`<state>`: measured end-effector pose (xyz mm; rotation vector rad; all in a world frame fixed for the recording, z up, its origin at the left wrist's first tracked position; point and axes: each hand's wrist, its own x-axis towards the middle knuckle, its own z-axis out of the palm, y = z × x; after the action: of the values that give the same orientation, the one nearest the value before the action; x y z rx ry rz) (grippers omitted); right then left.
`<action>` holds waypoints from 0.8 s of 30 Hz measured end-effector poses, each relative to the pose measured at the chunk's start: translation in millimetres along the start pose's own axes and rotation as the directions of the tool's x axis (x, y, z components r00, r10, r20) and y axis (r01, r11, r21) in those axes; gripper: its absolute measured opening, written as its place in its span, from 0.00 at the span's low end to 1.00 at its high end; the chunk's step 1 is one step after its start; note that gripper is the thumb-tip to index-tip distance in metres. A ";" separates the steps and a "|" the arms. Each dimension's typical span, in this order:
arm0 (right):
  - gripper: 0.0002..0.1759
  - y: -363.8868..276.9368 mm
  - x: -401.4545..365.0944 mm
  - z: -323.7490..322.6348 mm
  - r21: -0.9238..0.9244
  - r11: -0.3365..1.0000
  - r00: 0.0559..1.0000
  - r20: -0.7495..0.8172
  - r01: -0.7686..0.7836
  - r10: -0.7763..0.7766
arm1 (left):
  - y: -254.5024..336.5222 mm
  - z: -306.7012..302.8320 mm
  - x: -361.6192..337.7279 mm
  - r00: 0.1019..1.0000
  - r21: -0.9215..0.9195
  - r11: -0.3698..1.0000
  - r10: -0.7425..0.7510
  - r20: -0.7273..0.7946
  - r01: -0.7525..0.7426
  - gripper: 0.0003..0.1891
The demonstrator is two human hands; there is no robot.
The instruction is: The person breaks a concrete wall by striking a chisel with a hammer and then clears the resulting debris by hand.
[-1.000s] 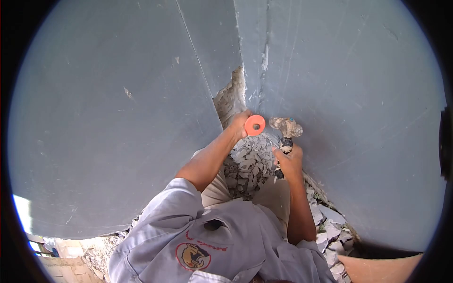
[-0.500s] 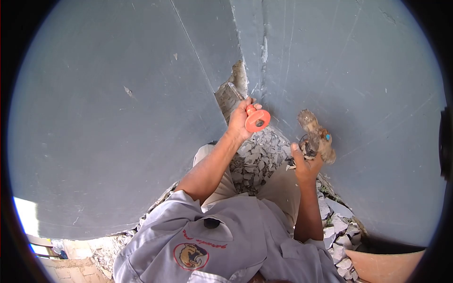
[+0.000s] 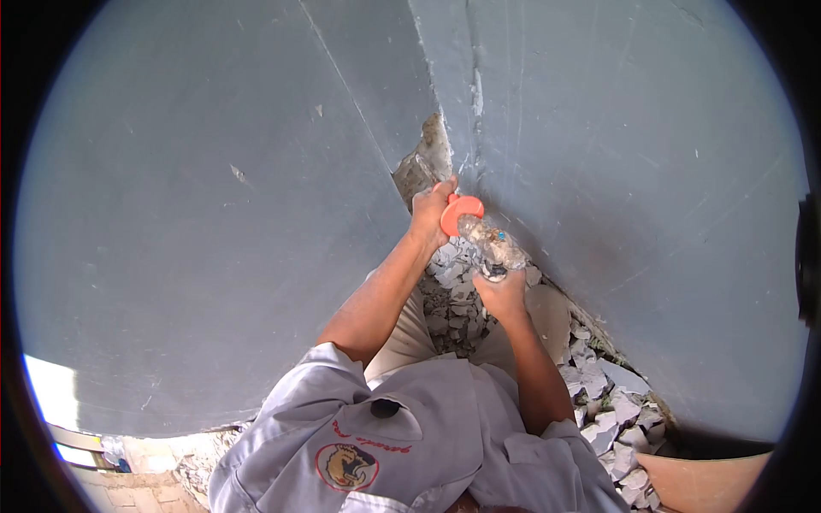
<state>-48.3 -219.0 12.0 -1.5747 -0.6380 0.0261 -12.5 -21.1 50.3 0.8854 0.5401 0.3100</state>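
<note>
My left hand [image 3: 430, 212] is wrapped around a chisel with an orange round guard [image 3: 459, 214]. The blade, partly hidden by my fingers, points up at a broken patch [image 3: 425, 160] low in the grey wall corner, where rough material shows. In my right hand [image 3: 503, 292] is a dusty, brownish hammer [image 3: 496, 245] with a small blue spot. Its head is at the guard end of the chisel, overlapping the guard's lower right edge. The grip is mostly covered by my fingers.
Grey walls [image 3: 214, 214] rise on both sides. Broken grey chips [image 3: 462, 299] lie between my knees, and larger rubble [image 3: 616, 419] lines the right wall's foot. An orange-tan pan or basin [image 3: 705, 480] stands at the lower right.
My right hand has swung the hammer left and inward, from beside the right wall to the chisel's end. My left hand stays near the broken patch, the chisel turned slightly.
</note>
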 end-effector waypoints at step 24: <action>0.10 -6.0 -15.9 -15.4 -0.130 0.984 0.989 0.099 0.121 -0.109 | -5.3 -22.9 38.0 0.993 -0.024 0.996 -0.085 -0.086 0.083 0.07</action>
<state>-57.9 -239.7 13.8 -1.6721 -0.8168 -0.0322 6.1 8.4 22.4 0.8294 0.6517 0.2778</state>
